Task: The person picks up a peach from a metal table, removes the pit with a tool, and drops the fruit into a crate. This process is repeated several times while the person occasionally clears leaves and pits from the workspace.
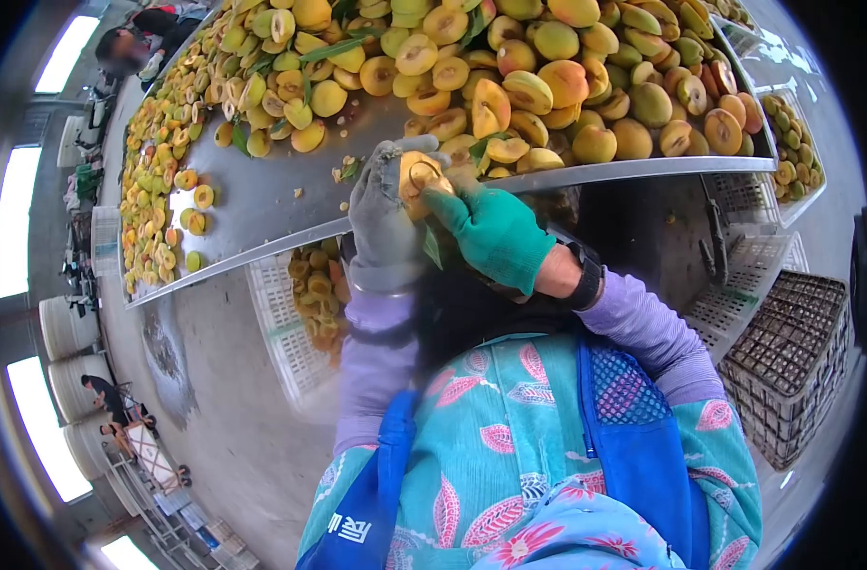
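My left hand, in a grey glove, is closed around a yellow peach half just above the table's front edge. The cut face of the fruit is turned up. A thin dark curved loop lies against that face. My right hand, in a green glove, presses its thumb and curled fingers at the right side of the same fruit. I cannot tell what the right fingers grip. A narrow green leaf hangs below the fruit, between the two hands.
Whole and halved peaches are heaped on the metal table. Below the edge stands a white crate with fruit. Black crates and a white crate are at right. Other people are at far left.
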`<state>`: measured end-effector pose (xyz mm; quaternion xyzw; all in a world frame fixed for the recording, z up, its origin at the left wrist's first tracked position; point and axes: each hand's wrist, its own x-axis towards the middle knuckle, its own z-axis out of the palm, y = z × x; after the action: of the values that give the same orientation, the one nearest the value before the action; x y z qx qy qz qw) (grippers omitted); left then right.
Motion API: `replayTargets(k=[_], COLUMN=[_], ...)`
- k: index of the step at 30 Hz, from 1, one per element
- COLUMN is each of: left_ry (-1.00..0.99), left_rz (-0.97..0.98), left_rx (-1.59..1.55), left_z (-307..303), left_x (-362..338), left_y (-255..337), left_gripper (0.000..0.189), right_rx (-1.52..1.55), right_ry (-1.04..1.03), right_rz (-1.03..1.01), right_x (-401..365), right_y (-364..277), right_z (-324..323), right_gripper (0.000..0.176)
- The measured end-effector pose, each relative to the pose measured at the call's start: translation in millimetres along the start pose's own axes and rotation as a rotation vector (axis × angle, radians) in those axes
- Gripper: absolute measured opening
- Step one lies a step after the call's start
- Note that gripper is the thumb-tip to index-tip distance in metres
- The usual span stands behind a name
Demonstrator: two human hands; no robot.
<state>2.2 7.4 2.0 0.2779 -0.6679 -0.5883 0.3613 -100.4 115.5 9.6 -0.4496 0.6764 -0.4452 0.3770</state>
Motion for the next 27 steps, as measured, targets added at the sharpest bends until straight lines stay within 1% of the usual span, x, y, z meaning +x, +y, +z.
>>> replayTargets(k=[1,3,5,7,9,10,11,12,13,15,16,18,19,21,22,24,25,27], left_ry=[0.026,0.149,0.212,0.259,0.294,0.28,0.267,0.256,0.262,0.275,0.253,0.203,0.112,-0.072,-0.093,-0.13,-0.079,-0.123], left_rz=[0.02,-0.134,-0.162,-0.177,-0.18,-0.188,-0.194,-0.198,-0.163,-0.092,-0.108,-0.143,-0.179,-0.247,-0.211,-0.131,-0.125,-0.135], left_rx=[0.02,-0.382,-0.379,-0.36,-0.322,-0.291,-0.262,-0.233,-0.251,-0.282,-0.309,-0.363,-0.363,-0.366,-0.277,-0.089,-0.051,-0.227], left_z=[2,10,13,17,21,22,23,23,24,27,26,25,20,8,11,15,19,15], left_x=[1,-3,-4,-4,-4,-4,-5,-5,-4,-1,0,1,4,13,15,18,16,10], left_y=[1,9,15,15,14,15,16,16,13,3,2,1,2,4,4,11,15,19], left_gripper=[0.046,0.039,0.036,0.034,0.033,0.035,0.037,0.038,0.036,0.032,0.031,0.029,0.028,0.026,0.026,0.028,0.03,0.034], right_rx=[-0.009,-0.064,-0.035,0.076,0.343,0.475,0.55,0.622,0.691,0.797,0.851,1.158,1.311,1.345,1.358,1.106,0.98,1.472], right_ry=[0.008,0.045,0.03,-0.02,0.07,0.116,0.02,-0.079,-0.183,-0.109,-0.068,-0.252,-0.346,-0.409,-0.445,-0.191,-0.072,-0.524], right_rz=[-0.019,-0.146,-0.145,-0.011,-0.077,-0.111,0.054,0.218,0.385,0.421,0.438,0.543,0.597,0.575,0.565,0.499,0.459,0.456], right_x=[-2,-6,-8,-6,-1,-1,-7,-14,-18,-15,-14,-13,-13,-11,-11,-16,-17,-12], right_y=[2,0,-2,-5,5,7,11,-12,-25,-25,-24,-18,-15,-8,-7,-18,-23,-10], right_z=[2,2,4,5,32,39,36,15,4,14,17,11,8,5,4,17,22,14], right_gripper=[0.039,0.039,0.038,0.039,0.04,0.041,0.041,0.042,0.044,0.045,0.046,0.046,0.046,0.046,0.046,0.045,0.045,0.046])
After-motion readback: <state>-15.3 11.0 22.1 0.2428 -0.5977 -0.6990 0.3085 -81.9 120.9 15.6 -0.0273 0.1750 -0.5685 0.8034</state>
